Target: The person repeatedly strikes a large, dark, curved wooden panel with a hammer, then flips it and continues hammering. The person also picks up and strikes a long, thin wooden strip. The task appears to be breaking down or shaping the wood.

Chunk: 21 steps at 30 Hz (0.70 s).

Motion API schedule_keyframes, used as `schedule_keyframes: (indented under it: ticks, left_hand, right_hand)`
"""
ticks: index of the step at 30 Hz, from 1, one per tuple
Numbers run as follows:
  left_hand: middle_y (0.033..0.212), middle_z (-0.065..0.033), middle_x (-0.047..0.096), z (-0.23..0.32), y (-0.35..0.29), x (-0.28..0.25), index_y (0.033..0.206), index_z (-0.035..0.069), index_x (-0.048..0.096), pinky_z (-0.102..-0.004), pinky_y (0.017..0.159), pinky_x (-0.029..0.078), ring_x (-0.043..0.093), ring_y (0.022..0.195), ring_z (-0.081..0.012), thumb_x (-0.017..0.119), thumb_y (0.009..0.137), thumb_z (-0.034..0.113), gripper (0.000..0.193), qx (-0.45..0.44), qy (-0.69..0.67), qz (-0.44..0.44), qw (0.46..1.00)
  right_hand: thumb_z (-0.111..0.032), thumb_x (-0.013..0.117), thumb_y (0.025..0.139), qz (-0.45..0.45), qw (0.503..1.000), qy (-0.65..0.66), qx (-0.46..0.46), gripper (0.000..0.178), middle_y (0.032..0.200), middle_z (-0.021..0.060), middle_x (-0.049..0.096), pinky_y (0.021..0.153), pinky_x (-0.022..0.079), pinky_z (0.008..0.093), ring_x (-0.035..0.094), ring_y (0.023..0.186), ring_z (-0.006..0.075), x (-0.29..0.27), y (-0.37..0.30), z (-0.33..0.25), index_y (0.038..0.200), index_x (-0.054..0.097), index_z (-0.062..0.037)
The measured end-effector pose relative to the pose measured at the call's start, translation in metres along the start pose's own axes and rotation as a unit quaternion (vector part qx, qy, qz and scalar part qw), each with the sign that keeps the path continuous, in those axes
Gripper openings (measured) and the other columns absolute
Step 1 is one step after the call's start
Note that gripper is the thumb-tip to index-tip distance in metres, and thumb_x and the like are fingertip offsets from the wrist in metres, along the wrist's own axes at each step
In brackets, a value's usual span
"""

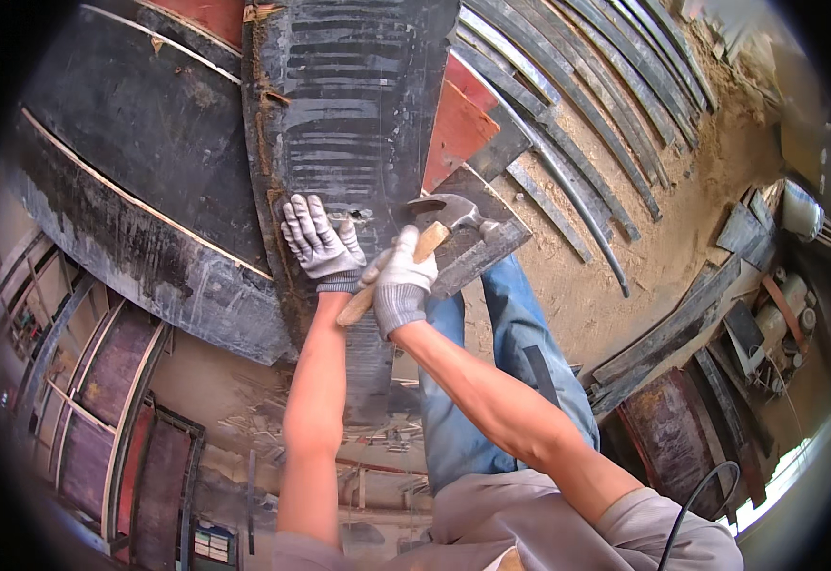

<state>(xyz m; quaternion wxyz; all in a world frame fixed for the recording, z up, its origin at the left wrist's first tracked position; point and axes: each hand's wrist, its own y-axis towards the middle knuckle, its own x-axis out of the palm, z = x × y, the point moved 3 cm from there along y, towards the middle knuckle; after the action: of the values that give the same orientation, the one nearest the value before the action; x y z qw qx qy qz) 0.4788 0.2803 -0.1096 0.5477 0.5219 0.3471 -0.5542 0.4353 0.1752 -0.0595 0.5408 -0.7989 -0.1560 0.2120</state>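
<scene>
My left hand (323,243), in a white knit glove, lies with its fingers stretched out on the long dark board (358,105). In a matching glove, my right hand (406,271) is wrapped round the wooden handle of a claw hammer (430,242). The hammer's metal head is up and to the right of my grip, above a small dark panel (477,243). The handle's lower end passes close by my left wrist. Just right of my left fingertips, a small chipped, pale spot (362,216) marks the board; whether a nail is there I cannot tell.
Another large dark panel (139,124) with a pale edge lies at left. Several long dark strips (586,86) rest on sandy ground (682,228) at upper right. Red-faced pieces (458,124) lie beside the board. Curved framed panels (111,409) stand at lower left; stacked boards (667,324) at right.
</scene>
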Motion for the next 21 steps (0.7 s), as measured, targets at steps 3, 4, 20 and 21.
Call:
schedule_keyframes:
  ticks: [3, 4, 20, 21]
  left_hand:
    - [0.164, -0.0225, 0.041, -0.002, -0.003, 0.001, 0.157, -0.002, 0.043, -0.0578, 0.127, 0.024, 0.035, 0.154, -0.0434, 0.041, 0.111, 0.045, 0.065, 0.003, 0.01, -0.014, 1.0]
    - [0.164, -0.0225, 0.04, -0.003, -0.003, 0.0, 0.157, -0.002, 0.043, -0.0578, 0.127, 0.024, 0.035, 0.154, -0.0435, 0.041, 0.111, 0.045, 0.065, -0.003, 0.017, -0.03, 0.999]
    - [0.166, -0.0208, 0.038, -0.005, -0.007, 0.004, 0.156, -0.001, 0.044, -0.0557, 0.126, 0.026, 0.034, 0.155, -0.0411, 0.05, 0.109, 0.041, 0.063, 0.018, 0.031, 0.002, 0.999]
    - [0.166, -0.0205, 0.038, -0.005, -0.007, 0.004, 0.156, -0.001, 0.045, -0.0555, 0.125, 0.027, 0.034, 0.155, -0.041, 0.05, 0.109, 0.041, 0.063, 0.027, 0.047, 0.006, 0.998]
  right_hand:
    - [-0.036, 0.062, 0.107, 0.047, 0.945, -0.177, -0.272, 0.038, 0.082, 0.0124, 0.065, 0.054, 0.051, 0.036, 0.061, 0.058, 0.0198, -0.004, 0.002, -0.001, 0.12, 0.055, -0.0013]
    - [-0.034, 0.064, 0.106, 0.017, 0.961, -0.17, -0.216, 0.038, 0.084, 0.0127, 0.067, 0.056, 0.051, 0.0349, 0.061, 0.059, 0.0192, -0.009, 0.005, -0.002, 0.121, 0.056, -0.0002]
    - [-0.023, 0.066, 0.105, 0.022, 0.875, -0.264, -0.406, 0.029, 0.099, 0.0164, 0.07, 0.077, 0.054, 0.0419, 0.071, 0.088, 0.0323, -0.012, 0.033, 0.059, 0.121, 0.057, -0.0002]
    - [-0.023, 0.066, 0.104, 0.029, 0.869, -0.254, -0.423, 0.03, 0.099, 0.0175, 0.071, 0.077, 0.055, 0.0422, 0.071, 0.087, 0.033, -0.009, 0.031, 0.06, 0.121, 0.057, 0.0002]
